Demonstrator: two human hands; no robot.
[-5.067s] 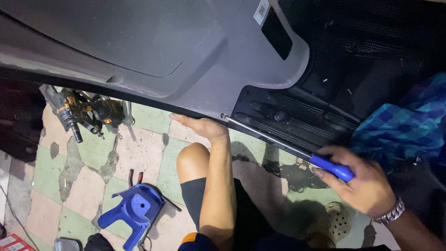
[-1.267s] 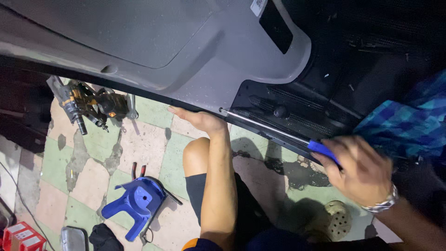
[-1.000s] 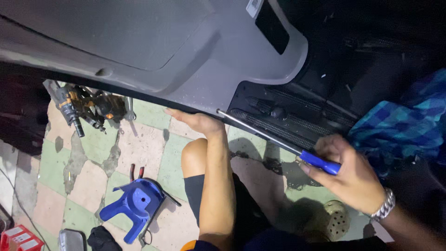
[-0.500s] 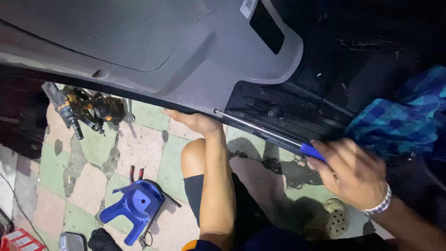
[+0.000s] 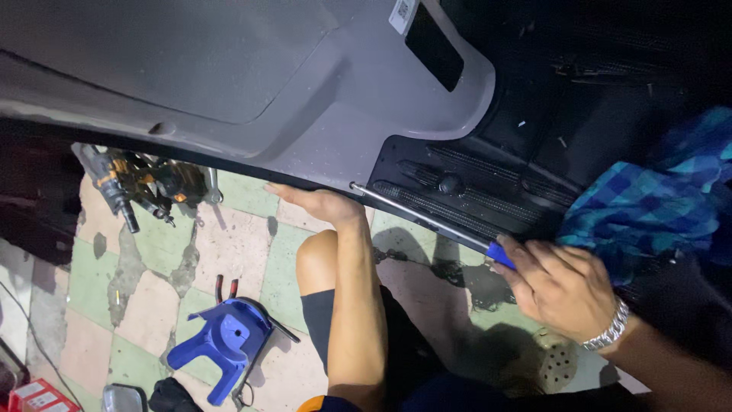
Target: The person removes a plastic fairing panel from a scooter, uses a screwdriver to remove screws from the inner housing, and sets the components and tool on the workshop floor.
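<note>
Below me is a stained floor [image 5: 160,259] of green and pale tiles, with a blue stool [image 5: 221,347] tipped over and a heap of tools [image 5: 145,183] near the wall. Above it hangs a grey panel [image 5: 305,99] next to black trim [image 5: 473,191]. My left hand [image 5: 320,202] lies flat and open under the panel's lower edge, gripping nothing. My right hand [image 5: 560,286] is closed round the blue handle of a screwdriver [image 5: 435,223], whose tip meets the seam between panel and trim. I'd judge it best to keep the shaft low along the seam and lever gently, with the left hand bracing the panel.
</note>
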